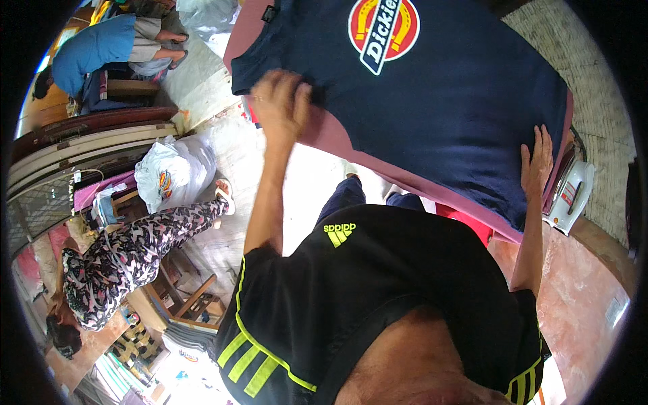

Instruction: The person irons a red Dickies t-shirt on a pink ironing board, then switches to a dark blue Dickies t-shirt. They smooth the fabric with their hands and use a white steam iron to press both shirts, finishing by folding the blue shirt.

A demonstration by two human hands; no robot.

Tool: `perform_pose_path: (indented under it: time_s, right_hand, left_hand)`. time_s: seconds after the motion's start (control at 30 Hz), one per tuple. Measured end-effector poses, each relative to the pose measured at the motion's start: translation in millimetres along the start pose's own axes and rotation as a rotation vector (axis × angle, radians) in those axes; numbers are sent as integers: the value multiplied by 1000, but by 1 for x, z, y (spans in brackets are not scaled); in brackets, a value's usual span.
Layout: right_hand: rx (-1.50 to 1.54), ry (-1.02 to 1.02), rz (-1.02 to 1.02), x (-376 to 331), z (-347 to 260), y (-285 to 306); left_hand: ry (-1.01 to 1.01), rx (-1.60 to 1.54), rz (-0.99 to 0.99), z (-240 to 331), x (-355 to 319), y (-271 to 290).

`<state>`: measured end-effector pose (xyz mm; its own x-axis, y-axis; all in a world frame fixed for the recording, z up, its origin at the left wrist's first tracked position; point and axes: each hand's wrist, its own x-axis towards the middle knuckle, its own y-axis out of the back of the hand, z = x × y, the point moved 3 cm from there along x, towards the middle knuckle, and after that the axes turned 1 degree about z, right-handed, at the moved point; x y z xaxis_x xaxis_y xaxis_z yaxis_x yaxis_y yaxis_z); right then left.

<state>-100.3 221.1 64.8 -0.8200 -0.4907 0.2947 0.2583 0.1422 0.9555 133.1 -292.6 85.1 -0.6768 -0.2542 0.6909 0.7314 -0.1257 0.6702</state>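
A navy T-shirt [459, 101] with a round red, yellow and white print lies spread on a mauve-covered ironing table [331, 131]. My left hand [280, 104] is at the shirt's sleeve on the table's left side, slightly blurred, its fingers loosely apart. Flat near the opposite end of the shirt, by its hem, rests my right hand [537, 162], fingers stretched out. Just beyond that hand, at the table's right end, stands a white clothes iron [572, 196]. Neither hand touches the iron.
A full white plastic bag [175, 172] sits on the floor at left. Close to it a person in patterned clothes [128, 263] bends over. Another person in a blue top [98, 54] bends at far left. Long curved-looking boards [88, 138] stand between them.
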Motion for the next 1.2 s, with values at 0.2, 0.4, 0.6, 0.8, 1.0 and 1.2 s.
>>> perform_pose_path:
  time_s: [0.2, 0.4, 0.6, 0.8, 1.0, 1.2]
  right_hand:
    - [66, 27, -9, 1, -2, -1]
    - [89, 30, 5, 2, -5, 5]
    - [88, 18, -6, 4, -12, 12]
    - [69, -32, -23, 0, -15, 16]
    - [70, -37, -51, 9, -15, 14]
    - [65, -70, -80, 9, -16, 14]
  left_hand:
    - [674, 383, -220, -118, 28, 10]
    - [595, 132, -137, -155, 22, -1]
    - [525, 290, -164, -172, 19, 0]
    - [456, 25, -206, -171, 124, -68]
    - [606, 278, -231, -182, 203, -147]
    - [173, -266, 25, -239, 227, -192]
